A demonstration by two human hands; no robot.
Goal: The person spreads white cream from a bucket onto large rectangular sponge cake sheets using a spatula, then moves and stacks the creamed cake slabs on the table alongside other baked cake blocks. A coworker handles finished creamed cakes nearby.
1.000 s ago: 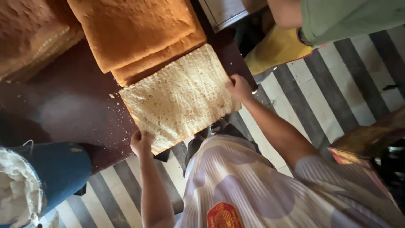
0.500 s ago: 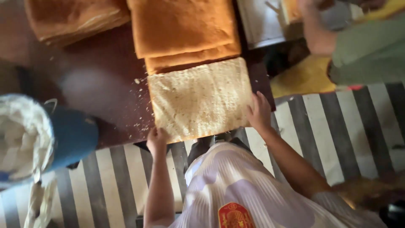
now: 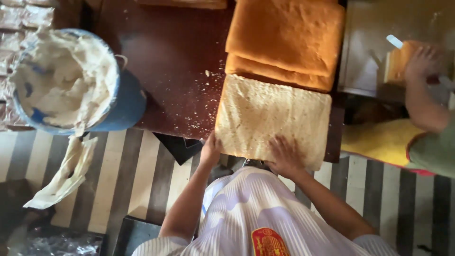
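Head view: the pale sponge sheet (image 3: 272, 116) lies at centre frame on the dark counter (image 3: 175, 61), long axis running left to right. The left hand (image 3: 210, 150) grips its lower left corner; the right hand (image 3: 284, 156) presses flat and open on its near edge.

The person is wearing a short-sleeved white shirt with fine pale stripes and soft lilac patches running through the fabric. A red and gold shield-shaped badge is showing on the chest, low in the head view. Both forearms are showing bare below the sleeves, and the left hand (image 3: 210, 152) and right hand (image 3: 284, 156) are wearing no gloves.
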